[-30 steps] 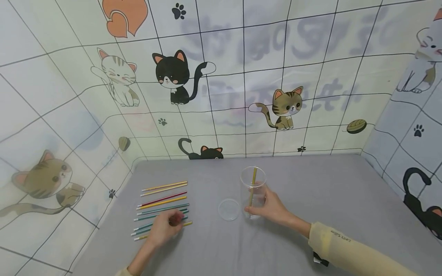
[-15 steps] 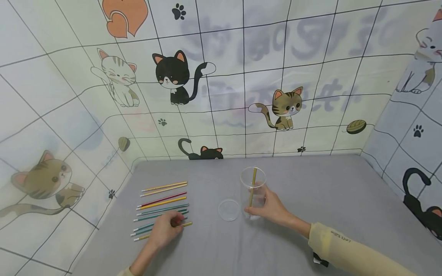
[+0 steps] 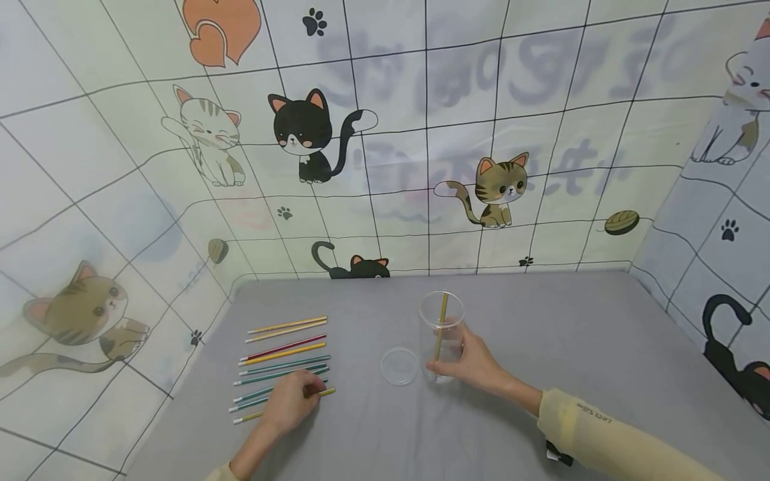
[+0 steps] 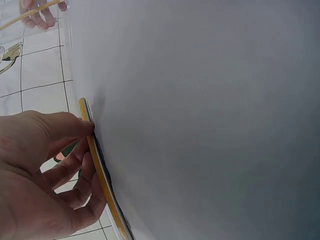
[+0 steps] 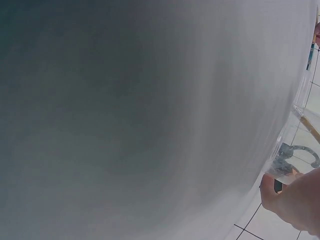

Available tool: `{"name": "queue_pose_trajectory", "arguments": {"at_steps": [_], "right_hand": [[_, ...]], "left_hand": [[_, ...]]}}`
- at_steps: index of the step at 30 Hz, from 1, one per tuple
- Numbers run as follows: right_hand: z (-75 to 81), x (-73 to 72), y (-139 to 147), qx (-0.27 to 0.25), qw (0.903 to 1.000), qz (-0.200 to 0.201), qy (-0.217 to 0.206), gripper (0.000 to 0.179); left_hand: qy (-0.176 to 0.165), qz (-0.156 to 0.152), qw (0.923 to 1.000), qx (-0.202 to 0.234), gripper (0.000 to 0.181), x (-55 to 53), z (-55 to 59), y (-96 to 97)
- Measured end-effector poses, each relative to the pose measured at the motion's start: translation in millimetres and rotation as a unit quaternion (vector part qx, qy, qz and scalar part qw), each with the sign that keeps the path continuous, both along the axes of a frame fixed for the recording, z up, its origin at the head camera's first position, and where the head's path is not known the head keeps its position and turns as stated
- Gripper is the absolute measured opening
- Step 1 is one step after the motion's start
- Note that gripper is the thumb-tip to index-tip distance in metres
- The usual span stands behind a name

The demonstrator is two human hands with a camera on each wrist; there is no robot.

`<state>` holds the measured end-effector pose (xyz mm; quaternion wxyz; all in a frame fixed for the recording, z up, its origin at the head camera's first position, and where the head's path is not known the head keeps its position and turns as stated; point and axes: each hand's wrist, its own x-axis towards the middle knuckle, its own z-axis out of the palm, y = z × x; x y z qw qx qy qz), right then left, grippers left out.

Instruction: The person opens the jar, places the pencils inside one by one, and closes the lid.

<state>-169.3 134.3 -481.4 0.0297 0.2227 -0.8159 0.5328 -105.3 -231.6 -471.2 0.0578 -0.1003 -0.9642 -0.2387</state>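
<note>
My left hand (image 3: 290,406) is at the nearest of a row of pencils, a yellow pencil (image 3: 327,392) lying on the grey cloth. In the left wrist view the thumb and fingers pinch this yellow pencil (image 4: 104,177) low at the cloth. Further right, my right hand (image 3: 478,364) grips a clear cup (image 3: 426,347) from its right side. The cup stands upright, and one yellow pencil (image 3: 443,308) leans inside it. In the right wrist view only part of the right hand (image 5: 292,200) shows, at the lower right edge.
Teal pencils (image 3: 283,365), a dark red pencil (image 3: 283,349) and several yellow ones lie roughly parallel at the left. A clear round lid (image 3: 400,366) lies flat left of the cup. Cat-printed cloth walls (image 3: 397,167) enclose the table's back and sides.
My left hand has shifted slightly right and down onto the nearest yellow pencil, its fingers now closer round it. The right hand and cup have stayed in place.
</note>
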Motion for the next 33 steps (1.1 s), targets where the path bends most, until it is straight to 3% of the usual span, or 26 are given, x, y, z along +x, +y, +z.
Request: {"name": "queue_pose_trajectory", "arguments": {"at_steps": [5, 11, 22, 33], "right_hand": [[0.3, 0.0, 0, 0.002, 1.0000, 0.001, -0.001, 0.076], [-0.2, 0.0, 0, 0.008, 0.9999, -0.006, -0.011, 0.074], [-1.4, -0.2, 0, 0.007, 0.9999, -0.003, -0.010, 0.075], [-0.5, 0.1, 0, 0.008, 0.9999, -0.008, -0.008, 0.076]], "left_hand": [[-0.004, 0.003, 0.9999, -0.015, 0.022, -0.3, 3.2, 1.1], [0.008, -0.017, 0.9998, -0.011, 0.025, -1.4, 11.4, -0.5], [0.033, -0.031, 0.9981, 0.042, 0.021, -8.2, 27.9, -5.1], [0.056, -0.074, 0.9923, 0.082, 0.022, -14.5, 45.5, -0.8]]}}
